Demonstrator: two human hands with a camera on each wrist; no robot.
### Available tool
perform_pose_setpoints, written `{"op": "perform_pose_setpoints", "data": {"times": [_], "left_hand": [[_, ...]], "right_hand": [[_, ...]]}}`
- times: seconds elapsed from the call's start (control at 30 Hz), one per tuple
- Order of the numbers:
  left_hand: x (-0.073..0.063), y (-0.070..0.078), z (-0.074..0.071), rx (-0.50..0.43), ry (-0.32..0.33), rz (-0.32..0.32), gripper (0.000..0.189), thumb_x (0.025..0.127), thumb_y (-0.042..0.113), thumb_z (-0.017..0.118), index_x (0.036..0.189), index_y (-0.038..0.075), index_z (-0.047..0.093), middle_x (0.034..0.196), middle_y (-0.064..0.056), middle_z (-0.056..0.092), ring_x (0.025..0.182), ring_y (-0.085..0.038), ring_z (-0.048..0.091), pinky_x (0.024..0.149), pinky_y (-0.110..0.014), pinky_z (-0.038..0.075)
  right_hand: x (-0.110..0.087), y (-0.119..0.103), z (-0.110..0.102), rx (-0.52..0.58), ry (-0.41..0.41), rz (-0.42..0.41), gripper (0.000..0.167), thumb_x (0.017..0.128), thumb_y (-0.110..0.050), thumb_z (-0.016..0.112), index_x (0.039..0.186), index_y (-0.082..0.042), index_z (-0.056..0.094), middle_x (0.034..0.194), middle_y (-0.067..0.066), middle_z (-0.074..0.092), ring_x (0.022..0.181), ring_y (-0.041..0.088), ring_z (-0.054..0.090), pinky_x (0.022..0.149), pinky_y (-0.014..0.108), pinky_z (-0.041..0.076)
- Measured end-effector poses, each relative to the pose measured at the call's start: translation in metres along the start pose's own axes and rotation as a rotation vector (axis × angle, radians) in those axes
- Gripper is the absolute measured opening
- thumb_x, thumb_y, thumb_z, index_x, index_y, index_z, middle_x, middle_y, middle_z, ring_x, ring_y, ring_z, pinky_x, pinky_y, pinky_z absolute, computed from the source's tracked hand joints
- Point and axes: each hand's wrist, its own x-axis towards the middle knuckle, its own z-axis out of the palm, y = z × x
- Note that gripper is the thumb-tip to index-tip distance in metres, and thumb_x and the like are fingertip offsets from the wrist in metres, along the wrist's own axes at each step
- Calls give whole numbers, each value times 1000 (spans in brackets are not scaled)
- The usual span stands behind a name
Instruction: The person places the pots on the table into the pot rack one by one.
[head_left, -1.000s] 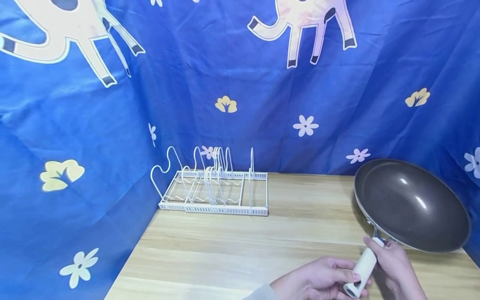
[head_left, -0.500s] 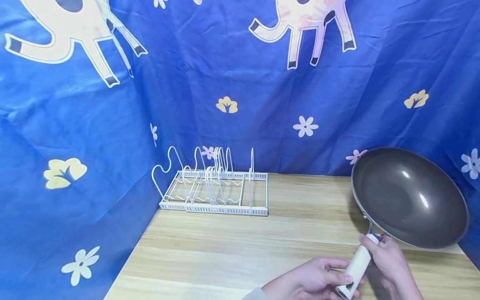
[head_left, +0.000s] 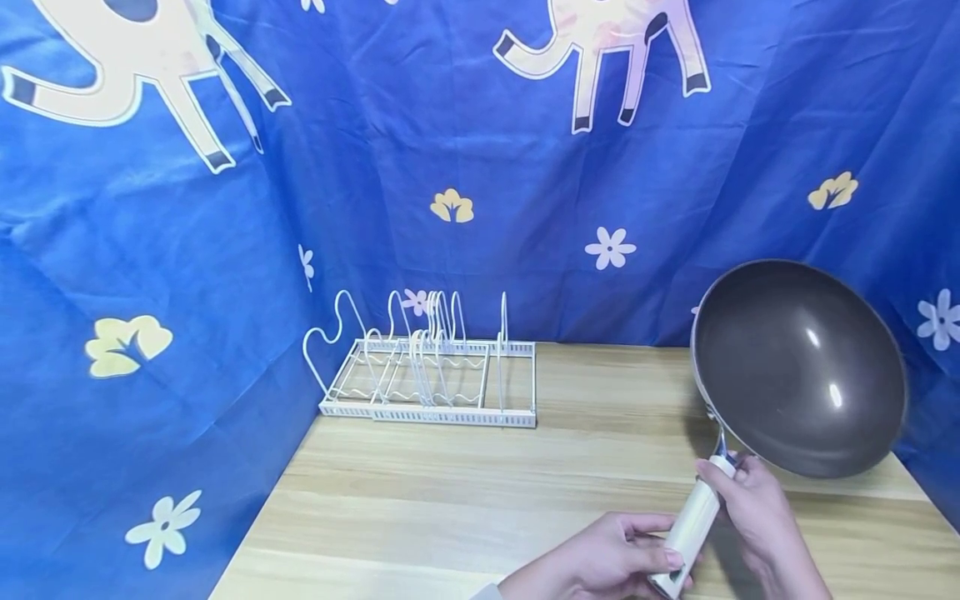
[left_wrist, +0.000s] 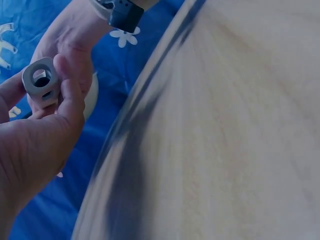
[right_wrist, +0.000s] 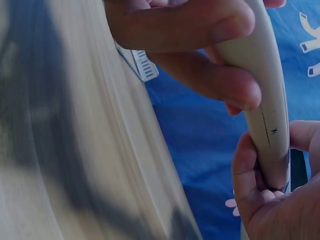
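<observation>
A dark-coated wok [head_left: 798,367] with a pale handle [head_left: 686,529] hangs tilted over the right side of the table, its inside facing the head camera. My right hand [head_left: 757,512] grips the handle at the end near the bowl, thumb on top. At the other end, my left hand [head_left: 603,554] holds the handle between thumb and fingers. The left wrist view shows the handle's end [left_wrist: 42,82], with its hanging hole, between the left thumb and fingers. From the right wrist, both hands appear around the handle [right_wrist: 267,107].
A white wire pot rack [head_left: 450,418] with several upright dividers stands at the back left of the wooden table [head_left: 420,500]. Blue patterned curtain [head_left: 525,183] encloses the back and sides, close behind the wok. Shadows fall on the tabletop below the hands.
Both hands have moved the wok up and to the left, and its bowl has tipped more upright toward the camera. The grips stay the same; the rack has not moved.
</observation>
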Motion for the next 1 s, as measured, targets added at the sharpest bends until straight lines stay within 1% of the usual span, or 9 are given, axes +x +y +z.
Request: {"op": "perform_pose_setpoints", "data": {"times": [0.17, 0.27, 0.33, 0.47, 0.57, 0.6, 0.7, 0.83, 1.0], "left_hand": [[-13, 4, 3, -22, 41, 17, 43, 106, 7, 67, 148, 17, 66, 139, -31, 70, 93, -9, 77, 88, -30, 68], [-22, 2, 4, -45, 62, 64, 44, 105, 5, 68, 148, 13, 67, 122, -22, 79, 90, -9, 76, 80, -23, 67], [-27, 0, 4, -41, 73, 95, 45, 104, 5, 69, 148, 11, 66, 116, -16, 81, 89, -9, 76, 79, -21, 66], [-38, 3, 3, -6, 95, 124, 47, 103, 9, 73, 150, 11, 65, 116, -16, 81, 89, -8, 76, 79, -21, 66], [-47, 6, 1, 41, 121, 136, 48, 104, 11, 73, 151, 10, 64, 121, -24, 78, 90, -9, 76, 79, -23, 67], [-49, 7, 0, 58, 131, 142, 49, 104, 12, 74, 151, 10, 63, 121, -23, 79, 90, -10, 76, 79, -24, 67], [-57, 11, -2, 139, 168, 165, 52, 103, 13, 75, 153, 6, 60, 125, -27, 77, 94, -10, 77, 82, -26, 68], [-66, 14, -5, 208, 210, 191, 58, 101, 16, 79, 153, 2, 59, 123, -20, 78, 97, -9, 76, 86, -27, 68], [-77, 14, -6, 220, 240, 209, 63, 98, 21, 83, 152, 0, 59, 120, -14, 80, 97, -7, 76, 86, -22, 66]], "right_hand": [[-3, -6, 14, 73, -8, -38, 66, 110, -23, 64, 154, 11, 27, 92, -11, 73, 88, 7, 65, 81, 23, 58], [-4, -8, 22, 117, -29, -54, 63, 110, -18, 62, 153, 11, 26, 88, -14, 72, 85, 6, 65, 80, 23, 58], [-5, -8, 28, 149, -48, -70, 62, 111, -16, 60, 153, 12, 24, 90, -14, 71, 85, 6, 64, 80, 23, 59], [-7, -9, 38, 221, -57, -108, 45, 109, -11, 61, 142, 5, 34, 87, -12, 69, 80, 6, 64, 74, 24, 59], [-9, -13, 45, 266, -71, -141, 34, 108, -8, 61, 132, 0, 38, 85, -11, 69, 76, 6, 63, 70, 24, 58], [-9, -14, 47, 267, -80, -151, 33, 108, -8, 61, 131, 0, 39, 85, -11, 68, 76, 7, 63, 70, 24, 58], [-10, -18, 55, 282, -93, -170, 30, 108, -7, 61, 128, 0, 40, 86, -11, 68, 77, 7, 63, 71, 24, 58], [-12, -23, 64, 298, -103, -178, 29, 106, -5, 62, 128, -1, 42, 87, -11, 67, 79, 6, 64, 74, 23, 59], [-14, -28, 74, 316, -134, -175, 35, 106, -5, 61, 135, 2, 42, 88, -11, 68, 80, 7, 67, 75, 25, 61]]}}
